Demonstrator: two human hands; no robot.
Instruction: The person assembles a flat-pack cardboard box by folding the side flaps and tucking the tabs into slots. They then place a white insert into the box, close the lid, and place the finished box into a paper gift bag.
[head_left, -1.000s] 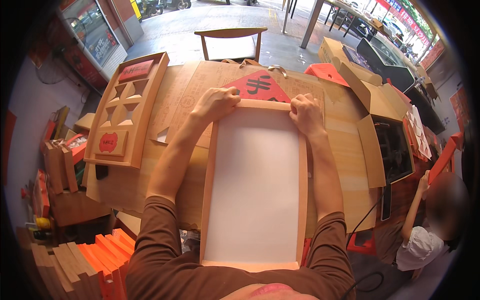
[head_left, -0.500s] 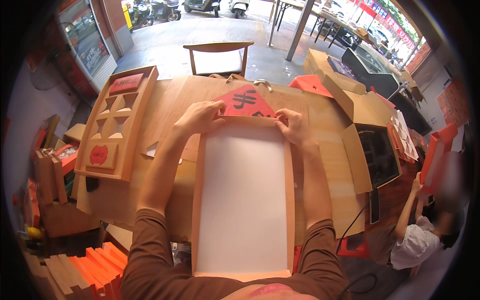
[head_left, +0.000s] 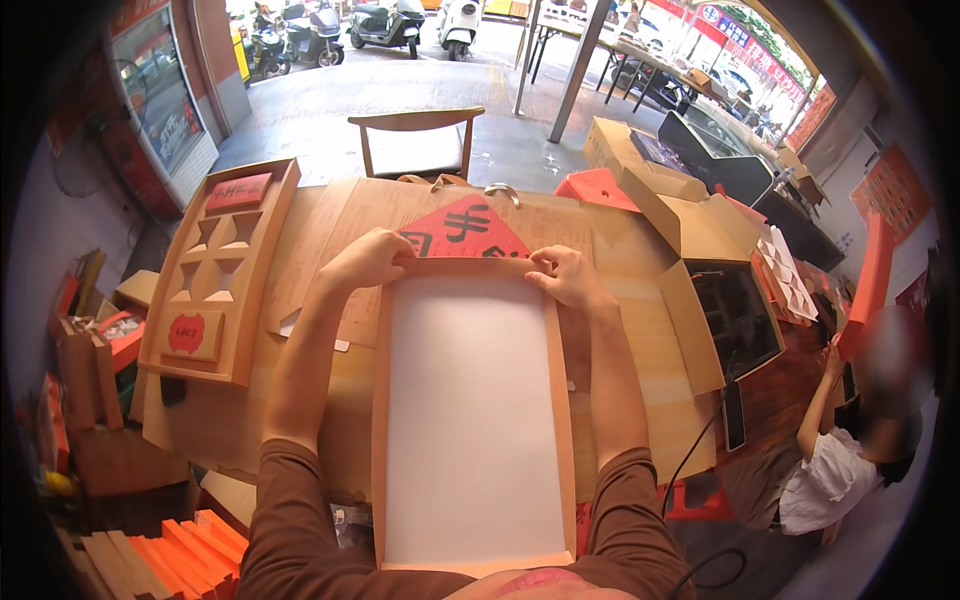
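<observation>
A long, shallow orange-brown cardboard box (head_left: 380, 440) with a white inside lies lengthwise in front of me. Its near end is against my body. My left hand (head_left: 366, 260) is closed on the far-left corner of the rim, thumb inside and fingers bent over the edge. At the far-right corner, my right hand (head_left: 572, 277) pinches the same rim between thumb and fingers. Just beyond the far wall lies a red sheet (head_left: 462, 222) with black lettering, its lower part hidden behind the box.
A tray box (head_left: 270, 270) with cut-out slots stands on the table's left. Right are an open carton (head_left: 690, 320) with a dark inside and a red plastic stool (head_left: 597, 188). A chair (head_left: 415, 145) is beyond the table. Another person (head_left: 830, 480) at right holds a red box piece.
The whole view has shifted slightly, so the scene sits lower and further left. More of the red sheet shows past the box's far wall. Both hands keep their places on the rim.
</observation>
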